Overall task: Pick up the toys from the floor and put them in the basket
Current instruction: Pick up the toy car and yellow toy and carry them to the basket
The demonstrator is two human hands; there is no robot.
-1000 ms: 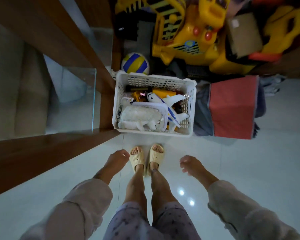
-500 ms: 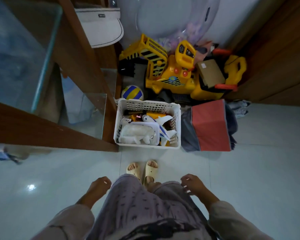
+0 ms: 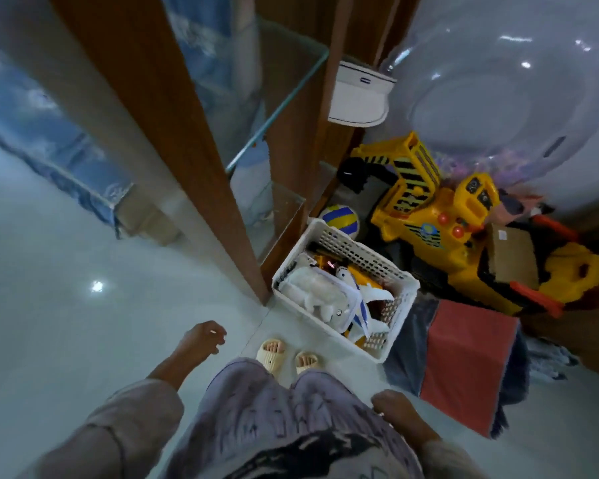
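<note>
Standing over a white slatted basket (image 3: 400, 307) on the pale tiled floor (image 3: 83, 323), a person lets both arms hang. Left hand (image 3: 203, 338) hovers loosely curled, fingers half bent, holding nothing and touching nothing. Right hand (image 3: 393, 404) rests near the patterned trousers (image 3: 284, 409), empty as far as shows; its fingers are partly hidden. Inside the basket lie a white plush toy (image 3: 312, 295) and a toy airplane (image 3: 360, 299). Beyond, far right, sits a yellow toy excavator (image 3: 429, 216).

Motion-blurred view; lower toys (image 3: 329, 267) hidden beneath the basket's (image 3: 393, 335) top layer.
</note>
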